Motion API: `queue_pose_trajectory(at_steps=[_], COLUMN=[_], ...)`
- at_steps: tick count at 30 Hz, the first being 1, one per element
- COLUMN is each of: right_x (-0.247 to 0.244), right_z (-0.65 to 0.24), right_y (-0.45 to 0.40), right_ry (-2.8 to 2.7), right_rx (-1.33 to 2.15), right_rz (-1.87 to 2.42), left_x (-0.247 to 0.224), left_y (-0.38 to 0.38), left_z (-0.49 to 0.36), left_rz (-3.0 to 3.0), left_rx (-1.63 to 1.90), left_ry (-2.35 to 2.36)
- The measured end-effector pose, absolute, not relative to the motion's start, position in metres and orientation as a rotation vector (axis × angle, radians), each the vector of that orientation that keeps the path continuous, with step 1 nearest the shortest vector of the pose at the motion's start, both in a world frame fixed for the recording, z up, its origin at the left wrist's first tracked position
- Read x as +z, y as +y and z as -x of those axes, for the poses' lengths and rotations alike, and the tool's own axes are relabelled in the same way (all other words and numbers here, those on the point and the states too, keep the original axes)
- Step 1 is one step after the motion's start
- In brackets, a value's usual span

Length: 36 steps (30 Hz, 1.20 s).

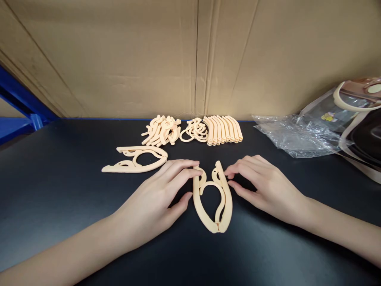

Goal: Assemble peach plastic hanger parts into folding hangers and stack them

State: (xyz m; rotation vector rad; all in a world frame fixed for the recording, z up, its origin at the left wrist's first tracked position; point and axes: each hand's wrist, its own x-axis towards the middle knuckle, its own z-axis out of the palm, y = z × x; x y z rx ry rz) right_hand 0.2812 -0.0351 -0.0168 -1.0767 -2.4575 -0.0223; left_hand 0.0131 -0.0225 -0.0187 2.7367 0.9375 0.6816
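Observation:
A cream folding clothes hanger (228, 202) lies folded on the black table in front of me, its joint end toward me and its hook curled between the two arms. My left hand (162, 194) has its fingertips on the left arm of this hanger, with the thumb beside the outer edge. On the other side, my right hand (260, 182) has its thumb and fingers apart, the tips at or very close to the right arm; I cannot tell whether they touch. A second folded hanger (149, 169) lies on its own beyond my left hand.
Along the back lie a heap of cream hanger pieces (162, 129), a small pile of hooks (195, 131) and a neat row of curved arms (224, 129). Crumpled clear plastic (300, 133) and a transparent bag (323, 105) sit at right. Cardboard (133, 59) stands behind the table.

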Motion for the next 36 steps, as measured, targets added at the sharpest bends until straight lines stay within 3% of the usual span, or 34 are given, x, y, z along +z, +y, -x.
queue_pose_trajectory(at_steps=[8, 14, 21, 29, 36], right_x=[-0.011, -0.010, -0.008, -0.001, -0.002], right_z=[-0.280, -0.276, -0.277, -0.279, -0.280], right_y=[-0.043, -0.045, -0.043, -0.042, -0.042], right_ry=[-2.404, -2.594, -2.386, -1.992, -1.865], right_rx=[0.115, 0.421, 0.498, 1.302, 1.476], right_rz=[1.035, 0.835, 1.231, 1.304, 1.258], left_x=[-0.014, -0.014, -0.012, 0.001, 0.000], left_y=[-0.026, -0.026, -0.026, -0.023, -0.023], left_z=[-0.013, -0.012, -0.012, -0.008, -0.008], left_rz=[-2.755, -2.785, -2.775, -3.072, -3.106], left_rx=[0.650, 0.473, 0.554, 0.765, 0.729], left_ry=[0.862, 0.800, 0.791, 0.828, 0.788])
